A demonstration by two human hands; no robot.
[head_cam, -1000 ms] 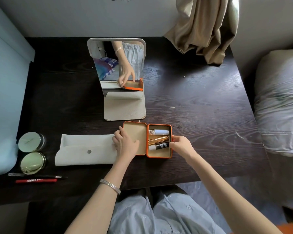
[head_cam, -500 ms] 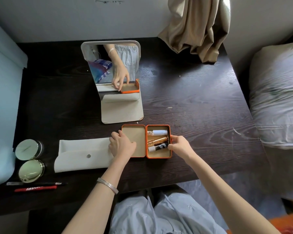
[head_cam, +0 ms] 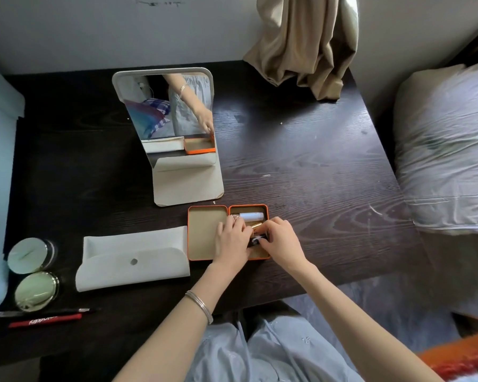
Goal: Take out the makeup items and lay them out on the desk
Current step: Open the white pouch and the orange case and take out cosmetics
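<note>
An open orange tin (head_cam: 204, 232) lies on the dark desk (head_cam: 301, 161) near its front edge, lid flat to the left. Its right half holds a white tube (head_cam: 254, 216), a gold tube (head_cam: 256, 225) and a black tube (head_cam: 255, 241). My left hand (head_cam: 231, 238) reaches into the tin, its fingers curled over the gold tube's left end. From the right, my right hand (head_cam: 283, 241) pinches the black tube's right end. The hands hide much of the tin's contents.
A white pouch (head_cam: 133, 257) lies left of the tin. A standing mirror (head_cam: 174, 119) is behind it. Two round compacts (head_cam: 29, 256) (head_cam: 36, 290) and two pencils (head_cam: 44, 319) sit at the front left. A curtain (head_cam: 301, 42) drapes onto the back edge; a bed (head_cam: 447, 150) borders the right.
My left hand moved right from the lid's edge into the tin. My right hand moved from the tin's right rim onto the black tube. The camera view shifted closer.
</note>
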